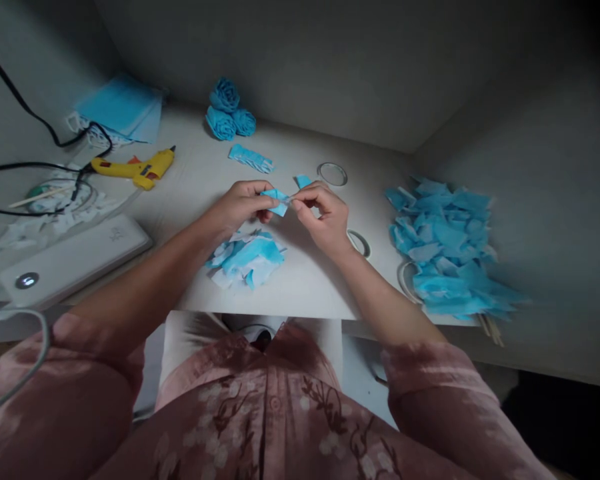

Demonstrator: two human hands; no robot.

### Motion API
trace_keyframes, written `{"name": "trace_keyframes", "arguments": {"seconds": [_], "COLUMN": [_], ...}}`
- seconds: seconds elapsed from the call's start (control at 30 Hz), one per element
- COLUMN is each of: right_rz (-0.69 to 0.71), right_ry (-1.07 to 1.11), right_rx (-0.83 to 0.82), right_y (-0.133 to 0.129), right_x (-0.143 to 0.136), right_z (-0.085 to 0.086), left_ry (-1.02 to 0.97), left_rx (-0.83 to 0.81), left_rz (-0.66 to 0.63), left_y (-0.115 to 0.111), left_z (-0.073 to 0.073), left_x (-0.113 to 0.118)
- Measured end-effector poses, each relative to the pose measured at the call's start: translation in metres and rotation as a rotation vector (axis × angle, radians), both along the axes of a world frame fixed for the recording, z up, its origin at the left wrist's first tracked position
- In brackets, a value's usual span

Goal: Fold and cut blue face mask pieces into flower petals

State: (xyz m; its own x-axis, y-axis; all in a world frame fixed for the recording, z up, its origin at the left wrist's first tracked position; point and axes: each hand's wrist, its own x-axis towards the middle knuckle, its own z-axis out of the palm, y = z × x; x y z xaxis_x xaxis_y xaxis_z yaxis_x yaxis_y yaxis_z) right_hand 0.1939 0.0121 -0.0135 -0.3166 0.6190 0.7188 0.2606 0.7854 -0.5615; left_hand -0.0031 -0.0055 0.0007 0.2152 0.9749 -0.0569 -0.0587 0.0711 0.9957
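Observation:
A small pale-blue piece of mask fabric [279,209] is pinched between the thumb and fingers of my left hand [241,204]. At its right edge, the closed fingertips of my right hand [324,215] pinch something thin and whitish, too small to make out. Just behind the right hand, another blue scrap [303,181] lies on the table. Below my hands sits a loose pile of blue and white fabric pieces [253,259]. A pleated blue strip [251,159] lies farther back, in front of several rolled blue fabric roses [225,95].
At left are a yellow glue gun [143,168], a stack of blue masks [120,110], white scraps [55,212], black cables and a white power bank [75,260]. Rings [333,174] lie at right, near a large heap of blue pieces [443,230]. Walls enclose the white table [310,287].

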Motion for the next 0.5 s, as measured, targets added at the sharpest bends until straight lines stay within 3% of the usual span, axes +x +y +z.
{"name": "trace_keyframes", "arguments": {"seconds": [0.2, 0.5], "right_rz": [-0.031, -0.13], "right_ry": [0.093, -0.111], "right_rx": [-0.068, 0.283], "right_y": [0.0041, 0.0014], "right_x": [0.0051, 0.0067], "right_z": [-0.0041, -0.0009], "left_ry": [0.009, 0.016], "left_rx": [0.011, -0.016], "left_rz": [0.032, 0.023], "left_y": [0.0018, 0.0013], "left_z": [-0.0032, -0.0024], "left_x": [-0.0008, 0.0007]}}
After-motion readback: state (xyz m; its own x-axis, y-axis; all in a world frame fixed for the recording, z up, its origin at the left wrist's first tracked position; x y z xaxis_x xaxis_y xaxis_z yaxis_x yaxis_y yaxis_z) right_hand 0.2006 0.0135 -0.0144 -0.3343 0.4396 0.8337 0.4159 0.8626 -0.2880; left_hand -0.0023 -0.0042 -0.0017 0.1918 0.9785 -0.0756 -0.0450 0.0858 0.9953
